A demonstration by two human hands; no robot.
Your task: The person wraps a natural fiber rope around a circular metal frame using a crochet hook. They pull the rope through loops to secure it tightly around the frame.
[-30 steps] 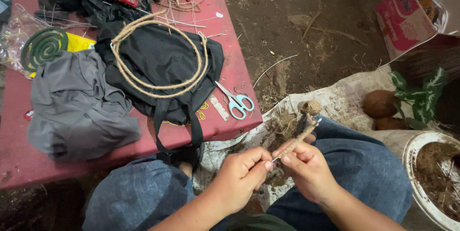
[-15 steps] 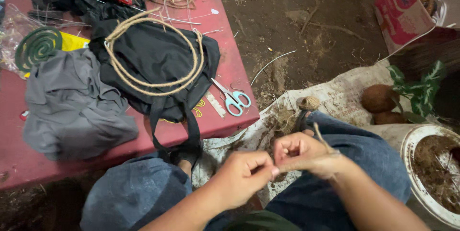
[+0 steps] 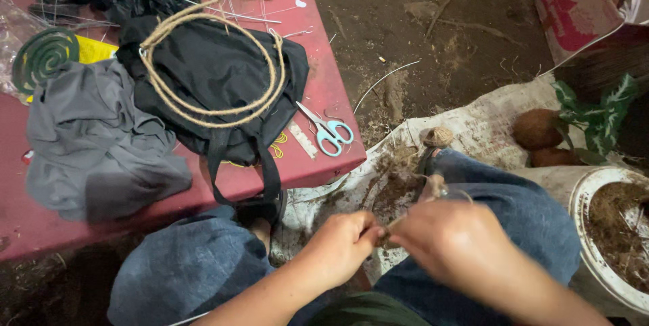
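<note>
Left hand (image 3: 341,248): closed, its fingertips pinched on the near end of a thin strand of twine (image 3: 399,219); it is held low between the knees.
Right hand (image 3: 456,248): closed, pinching the same strand from the other side; the fingertips of the two hands are almost touching.
Twine: a short, pale brown piece is seen between the hands, running up and to the right over the right knee; its far end is blurred.
Ball of twine (image 3: 439,137): set on the white sack just beyond the right knee, well apart from the hands.
Legs: blue jeans (image 3: 189,272) are worn, and the hands are held above the gap between the thighs.
White sack (image 3: 480,123): spread on the dirt floor under the legs, with brown fibre scattered on it.
Red table (image 3: 324,83): placed to the left of the hands.
Black bag (image 3: 216,83): laid on the table, one strap hanging over the near edge.
Rope ring (image 3: 203,62): a loop of rope is rested on top of the bag.
Scissors (image 3: 328,130): blue-handled, laid near the table's right corner, just beside the bag.
Grey cloth (image 3: 94,143): bunched on the table to the left of the bag.
Green coil (image 3: 44,59): laid flat behind the cloth.
Coconuts (image 3: 537,130): two brown ones are seen on the sack at the right, beside a leafy plant (image 3: 602,116).
White bucket (image 3: 581,194): at the lower right, filled with brown fibre.
</note>
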